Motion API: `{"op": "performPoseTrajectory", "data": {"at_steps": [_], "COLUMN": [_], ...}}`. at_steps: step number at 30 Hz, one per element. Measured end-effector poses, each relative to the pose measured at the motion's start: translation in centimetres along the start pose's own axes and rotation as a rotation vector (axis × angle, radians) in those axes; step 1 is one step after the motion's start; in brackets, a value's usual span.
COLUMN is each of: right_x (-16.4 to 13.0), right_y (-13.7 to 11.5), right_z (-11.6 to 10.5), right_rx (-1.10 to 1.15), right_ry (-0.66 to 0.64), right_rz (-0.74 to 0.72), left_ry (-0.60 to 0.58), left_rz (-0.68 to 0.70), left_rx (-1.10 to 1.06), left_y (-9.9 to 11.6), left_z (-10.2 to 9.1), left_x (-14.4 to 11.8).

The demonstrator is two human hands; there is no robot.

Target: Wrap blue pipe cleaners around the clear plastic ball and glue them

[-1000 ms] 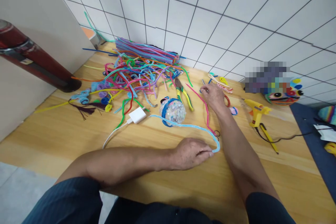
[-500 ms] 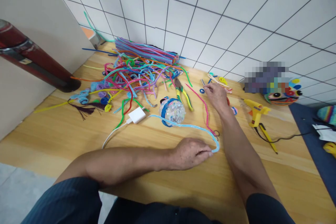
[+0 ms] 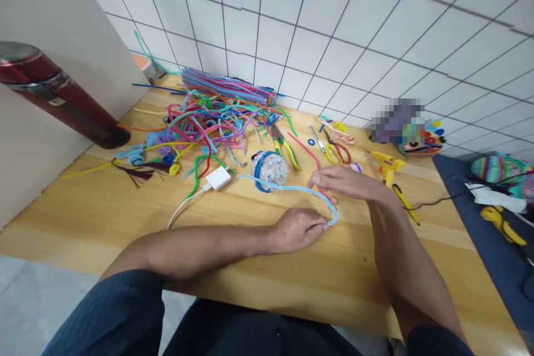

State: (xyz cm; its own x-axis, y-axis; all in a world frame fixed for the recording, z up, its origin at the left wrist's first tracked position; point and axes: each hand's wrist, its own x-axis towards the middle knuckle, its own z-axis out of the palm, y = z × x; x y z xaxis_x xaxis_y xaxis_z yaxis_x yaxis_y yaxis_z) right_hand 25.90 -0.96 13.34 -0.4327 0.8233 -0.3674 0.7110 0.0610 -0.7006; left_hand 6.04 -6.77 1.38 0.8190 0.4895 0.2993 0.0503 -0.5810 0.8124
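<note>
My left hand [image 3: 298, 228] rests on the wooden table [image 3: 104, 206] and pinches the near end of a long light-blue pipe cleaner [image 3: 292, 187]. That pipe cleaner curves back to a glittery ball [image 3: 270, 169] wrapped in blue pipe cleaner. My right hand [image 3: 344, 182] hovers just right of the light-blue strand, with its thumb and fingertips pinched together. Whether they hold something small is not visible. A pink pipe cleaner [image 3: 306, 149] lies under that hand.
A tangled heap of coloured pipe cleaners [image 3: 217, 117] fills the back left, with pliers [image 3: 284, 147] beside it. Red-handled scissors [image 3: 339, 153], a yellow glue gun [image 3: 386, 164], a white charger [image 3: 217, 178], a red cylinder [image 3: 62, 100] and a dark mat [image 3: 479, 217] surround the hands.
My right hand has drawn back from the small parts near the scissors to a spot beside the light-blue pipe cleaner. The view has shifted slightly. My left hand keeps its pinch.
</note>
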Motion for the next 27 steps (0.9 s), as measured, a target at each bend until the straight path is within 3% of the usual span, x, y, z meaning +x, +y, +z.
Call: {"op": "performPoseTrajectory", "data": {"at_steps": [3, 9, 11, 15, 17, 22, 27], "right_x": [-3.1, -7.1, -7.6, -7.2, -6.6, -5.9, -7.5], "right_y": [-1.3, -2.9, -3.0, -3.1, -3.4, -4.0, -4.0], "right_z": [1.6, 3.6, 4.5, 6.9, 8.0, 10.3, 11.7], "right_rx": [0.085, 0.242, 0.28, 0.568, 0.708, 0.795, 0.693], "right_ry": [-0.103, -0.051, 0.114, 0.729, 0.921, 1.091, 1.053], "right_rz": [-0.055, -0.174, -0.2, -0.285, -0.344, -0.415, -0.399], "left_ry": [0.016, -0.006, -0.002, 0.102, 0.165, 0.26, 0.31], "left_rz": [-0.015, -0.079, -0.063, -0.126, -0.208, -0.311, -0.312], "left_rx": [0.0, -0.013, -0.081, -0.345, -0.452, -0.626, -0.546], "left_y": [0.0, 2.5, 4.1, 6.8, 7.5, 8.1, 8.8], "left_z": [0.2, -1.0, -1.8, -3.2, -3.2, -1.9, -1.3], "left_x": [-0.1, -0.2, -0.2, -0.3, -0.4, -0.9, -2.3]}}
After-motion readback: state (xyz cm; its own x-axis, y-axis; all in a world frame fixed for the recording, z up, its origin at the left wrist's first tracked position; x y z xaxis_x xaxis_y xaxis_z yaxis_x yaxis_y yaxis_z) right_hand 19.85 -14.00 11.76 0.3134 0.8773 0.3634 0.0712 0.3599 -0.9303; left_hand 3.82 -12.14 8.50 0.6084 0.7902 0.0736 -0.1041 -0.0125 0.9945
